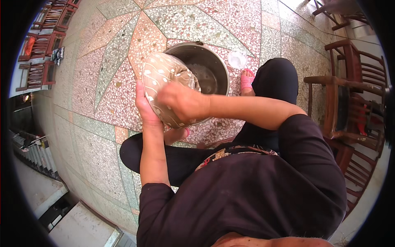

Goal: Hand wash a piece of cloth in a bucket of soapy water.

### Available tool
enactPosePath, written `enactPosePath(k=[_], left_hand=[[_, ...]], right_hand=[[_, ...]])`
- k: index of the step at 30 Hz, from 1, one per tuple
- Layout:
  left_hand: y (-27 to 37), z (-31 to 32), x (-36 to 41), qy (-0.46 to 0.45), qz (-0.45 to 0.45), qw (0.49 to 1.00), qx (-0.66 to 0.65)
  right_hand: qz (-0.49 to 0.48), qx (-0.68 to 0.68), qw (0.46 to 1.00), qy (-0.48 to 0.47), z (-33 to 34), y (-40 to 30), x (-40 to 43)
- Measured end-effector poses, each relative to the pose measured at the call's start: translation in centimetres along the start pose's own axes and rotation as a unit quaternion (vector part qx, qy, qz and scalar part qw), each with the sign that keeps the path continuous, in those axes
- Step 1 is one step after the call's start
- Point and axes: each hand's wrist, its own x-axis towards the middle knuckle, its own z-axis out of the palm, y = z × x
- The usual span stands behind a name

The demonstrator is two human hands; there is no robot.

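Note:
My left hand [147, 106] grips the outer edge of a damp-looking cloth item [163, 72], thumb along its left side. The cloth is beige-brown with a pale leaf-and-vine print, rounded like a brimmed hat, with bunched folds at its right. My right hand [186, 103] lies over its lower middle, fingers curled and motion-blurred; whether they pinch anything is hidden. Beneath and to the right stands a round metal pot [226, 72] with some cloudy water [203, 78] in the bottom. The cloth covers the pot's left part.
A small translucent container [238, 59] with whitish contents sits on the terrazzo floor [197, 18] right of the pot. My pink sandal [247, 81] is close by. Wooden chairs [336, 80] line the right side; more chairs [37, 74] stand far left.

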Motion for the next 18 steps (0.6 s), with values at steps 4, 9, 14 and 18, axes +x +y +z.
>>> enactPosePath(k=[4, 9, 14, 18], left_hand=[[0.0, -0.2, 0.7, -0.025, -0.017, 0.999, -0.024], [0.6, -0.1, 0.4, -0.019, -0.016, 1.000, -0.015], [0.6, -1.3, 1.0, -0.084, -0.022, 0.996, -0.024], [0.8, -1.3, 1.0, -0.020, -0.021, 1.000, -0.005]], right_hand=[[0.023, -0.035, 0.999, 0.017, 0.8, 1.7, -0.3], [-0.039, 0.011, 0.996, -0.080, 1.0, -1.6, -2.6], [0.061, -0.050, 0.996, 0.032, 0.2, 1.1, 0.4], [0.030, -0.015, 0.999, -0.032, 1.8, -2.5, -2.0]])
